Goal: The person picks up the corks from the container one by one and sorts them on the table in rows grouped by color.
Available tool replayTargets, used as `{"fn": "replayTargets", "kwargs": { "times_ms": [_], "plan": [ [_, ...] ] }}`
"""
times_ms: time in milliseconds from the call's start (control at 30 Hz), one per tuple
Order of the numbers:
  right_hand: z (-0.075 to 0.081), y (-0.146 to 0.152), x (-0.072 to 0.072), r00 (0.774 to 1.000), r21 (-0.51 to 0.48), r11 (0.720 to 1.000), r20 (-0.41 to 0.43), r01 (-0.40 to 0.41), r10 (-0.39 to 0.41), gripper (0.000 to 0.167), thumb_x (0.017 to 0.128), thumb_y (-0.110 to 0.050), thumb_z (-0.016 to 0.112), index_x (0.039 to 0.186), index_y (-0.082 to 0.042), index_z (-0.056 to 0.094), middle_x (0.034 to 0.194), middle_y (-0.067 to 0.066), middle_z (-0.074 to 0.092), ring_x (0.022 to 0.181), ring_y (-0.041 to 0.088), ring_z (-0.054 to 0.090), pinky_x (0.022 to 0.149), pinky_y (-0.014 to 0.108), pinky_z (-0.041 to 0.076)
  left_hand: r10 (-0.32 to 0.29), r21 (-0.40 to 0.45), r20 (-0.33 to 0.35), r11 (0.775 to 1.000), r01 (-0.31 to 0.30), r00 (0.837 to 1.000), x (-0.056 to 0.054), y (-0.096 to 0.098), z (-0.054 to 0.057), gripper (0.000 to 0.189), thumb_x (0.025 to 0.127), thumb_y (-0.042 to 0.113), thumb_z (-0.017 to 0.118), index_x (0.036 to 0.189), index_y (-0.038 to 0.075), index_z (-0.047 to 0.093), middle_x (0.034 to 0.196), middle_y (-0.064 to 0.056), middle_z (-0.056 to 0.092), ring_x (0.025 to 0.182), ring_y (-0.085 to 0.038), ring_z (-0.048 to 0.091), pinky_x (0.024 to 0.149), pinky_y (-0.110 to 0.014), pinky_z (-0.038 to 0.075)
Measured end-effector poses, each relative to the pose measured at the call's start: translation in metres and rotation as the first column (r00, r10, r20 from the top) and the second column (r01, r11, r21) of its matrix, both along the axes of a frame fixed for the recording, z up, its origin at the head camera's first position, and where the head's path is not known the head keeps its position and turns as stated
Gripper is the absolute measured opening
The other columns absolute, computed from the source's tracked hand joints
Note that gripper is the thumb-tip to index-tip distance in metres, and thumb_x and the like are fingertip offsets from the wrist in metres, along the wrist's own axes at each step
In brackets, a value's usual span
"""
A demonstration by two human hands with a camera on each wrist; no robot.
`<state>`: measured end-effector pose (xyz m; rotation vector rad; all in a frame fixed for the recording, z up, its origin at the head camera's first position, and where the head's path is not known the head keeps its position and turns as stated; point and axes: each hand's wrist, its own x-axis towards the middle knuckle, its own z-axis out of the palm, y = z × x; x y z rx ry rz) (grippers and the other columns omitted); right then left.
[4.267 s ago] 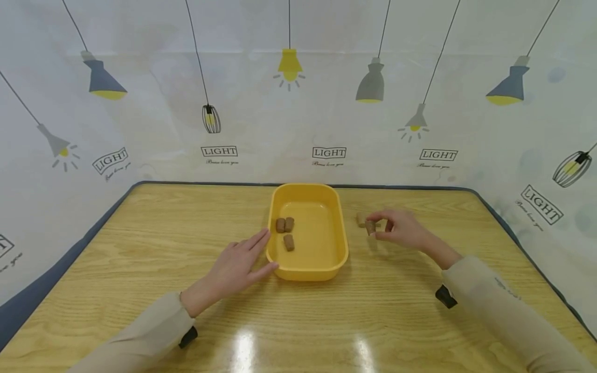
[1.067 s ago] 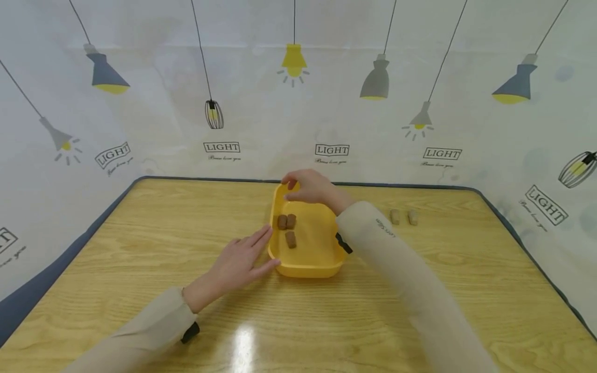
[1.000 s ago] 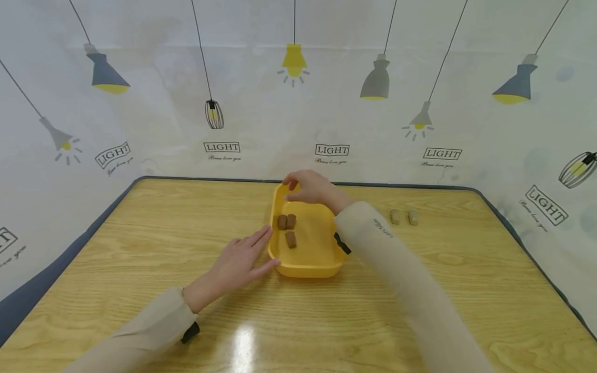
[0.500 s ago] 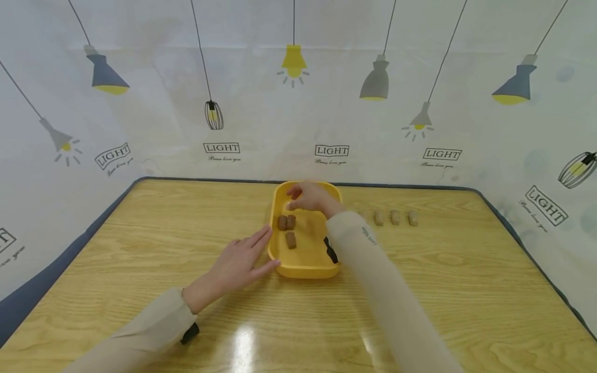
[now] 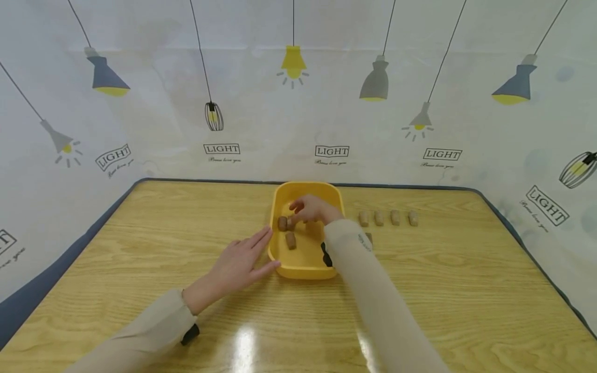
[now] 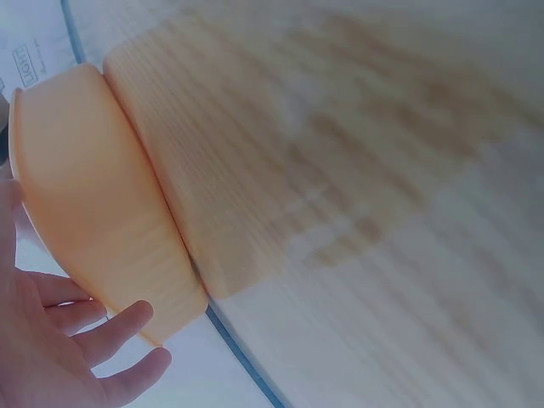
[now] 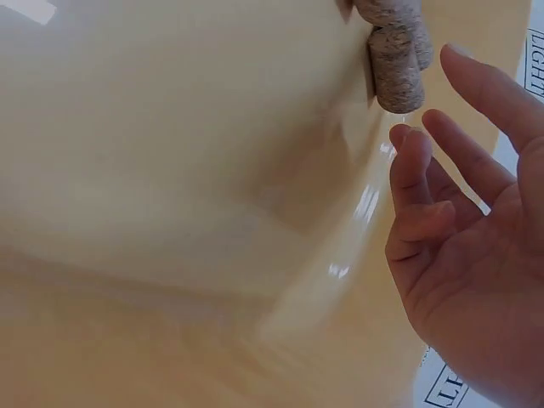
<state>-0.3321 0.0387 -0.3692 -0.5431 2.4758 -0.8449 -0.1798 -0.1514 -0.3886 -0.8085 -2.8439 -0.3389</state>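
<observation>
A yellow plastic bin (image 5: pixel 310 272) stands mid-table with three brown corks in it, near its left wall. Two of those, the left one being a cork (image 5: pixel 282 224), lie side by side; a third cork (image 5: pixel 291 241) lies nearer to me. My left hand (image 5: pixel 238 261) rests on the bin's left rim, fingers straight. Inside the bin, my right hand (image 5: pixel 310 210) is at the pair, thumb overlapping the right cork in the head view. The right wrist view shows the right hand (image 7: pixel 476 221) with thumb and fingers spread just short of a cork (image 7: pixel 397 72).
Several corks (image 5: pixel 379 218) stand in a row on the wooden table (image 5: pixel 466 269) right of the bin. Another cork (image 5: pixel 369 238) is partly hidden behind the right sleeve. A lamp-printed curtain (image 5: pixel 261 103) rises behind the table's far edge.
Earlier my right hand held a cork on the table right of the bin. It then crossed to the bin's far end and has since lowered towards the corks inside. The left hand stays put.
</observation>
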Motion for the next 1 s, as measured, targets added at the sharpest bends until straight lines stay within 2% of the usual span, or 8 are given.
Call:
{"fn": "replayTargets", "kwargs": {
  "times_ms": [200,467,667,833,1000],
  "plan": [
    [-0.006,-0.003,0.003,0.998,0.028,1.0,0.063,0.014,-0.016,0.045,0.078,-0.015,0.067,0.119,-0.005,0.052,0.109,0.008,0.055,0.087,0.019,0.053,0.075,0.027,0.044,-0.008,0.001,-0.02,1.0,0.008,1.0,0.0,0.0,-0.002,0.072,0.088,0.055,0.037,0.136,0.002,0.031,0.139,-0.011,0.03,0.116,-0.026,0.041,0.085,-0.048,0.037],
    [-0.007,-0.006,0.004,1.0,0.082,0.996,0.013,-0.029,0.028,0.041,0.077,-0.014,0.068,0.114,-0.006,0.055,0.101,0.006,0.055,0.086,0.019,0.051,0.078,0.028,0.043,-0.008,0.013,-0.038,1.0,0.008,0.999,0.0,0.0,-0.002,0.07,0.088,0.052,0.04,0.136,0.002,0.033,0.138,-0.011,0.032,0.115,-0.026,0.042,0.084,-0.048,0.037],
    [-0.006,-0.003,0.003,1.0,0.074,0.997,-0.002,-0.027,0.028,0.038,0.076,-0.015,0.068,0.111,-0.005,0.056,0.101,0.006,0.055,0.085,0.019,0.051,0.077,0.027,0.043,-0.008,0.011,-0.032,1.0,0.008,0.999,0.0,0.0,-0.001,0.07,0.088,0.053,0.039,0.136,0.002,0.031,0.138,-0.011,0.031,0.115,-0.027,0.042,0.084,-0.048,0.037],
    [0.001,0.0,-0.001,0.996,0.063,0.996,-0.043,-0.07,0.073,0.034,0.078,-0.009,0.063,0.111,-0.001,0.057,0.102,0.009,0.057,0.083,0.018,0.053,0.072,0.026,0.044,-0.004,0.013,-0.031,1.0,0.004,1.0,0.0,0.001,-0.001,0.07,0.088,0.052,0.041,0.136,0.003,0.031,0.139,-0.011,0.031,0.112,-0.028,0.045,0.083,-0.047,0.037],
    [0.014,0.003,-0.003,0.993,0.08,0.993,-0.067,-0.089,0.095,0.032,0.079,-0.01,0.064,0.109,-0.001,0.058,0.101,0.008,0.058,0.085,0.017,0.053,0.073,0.025,0.044,-0.005,0.01,-0.033,1.0,0.005,0.999,-0.001,0.001,-0.002,0.071,0.088,0.052,0.041,0.136,0.001,0.032,0.138,-0.011,0.031,0.111,-0.029,0.046,0.083,-0.048,0.038]
  ]
}}
